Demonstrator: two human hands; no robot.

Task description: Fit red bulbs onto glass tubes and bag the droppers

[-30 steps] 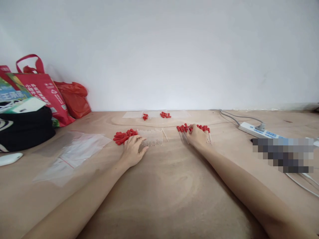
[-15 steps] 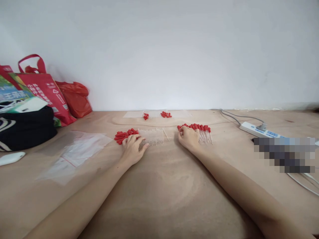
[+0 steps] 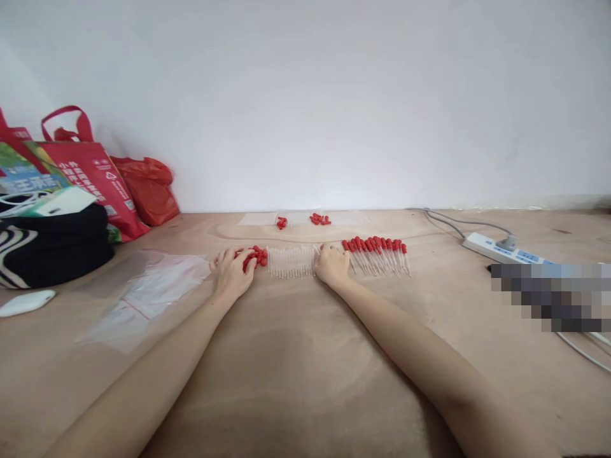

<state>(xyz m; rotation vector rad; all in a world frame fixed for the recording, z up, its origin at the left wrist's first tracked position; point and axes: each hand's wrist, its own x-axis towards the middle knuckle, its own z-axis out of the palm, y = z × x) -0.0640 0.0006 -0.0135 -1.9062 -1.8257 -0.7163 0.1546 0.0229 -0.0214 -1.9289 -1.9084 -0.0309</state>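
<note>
My left hand (image 3: 230,275) rests over a pile of red rubber bulbs (image 3: 258,254), its fingers apart and reaching among them. Whether a bulb is between its fingertips is hard to make out. To the right of that pile lies a row of thin clear dropper tubes (image 3: 290,262), side by side. At the row's right end my right hand (image 3: 333,263) is closed, with its fingertips on a clear tube (image 3: 316,252) that leans there. Right of this hand lie several droppers with red bulbs on their far ends (image 3: 378,253).
Clear zip bags (image 3: 147,296) lie left. Two small groups of red bulbs (image 3: 281,222) sit on clear bags by the wall. Red shopping bags (image 3: 100,181), a black bag (image 3: 62,245) and a white device (image 3: 27,303) stand left; a power strip (image 3: 501,248) with cables lies right.
My right hand has moved left from the capped droppers to the end of the clear tube row. My left hand has shifted left, from the tubes' edge onto the red bulbs.
</note>
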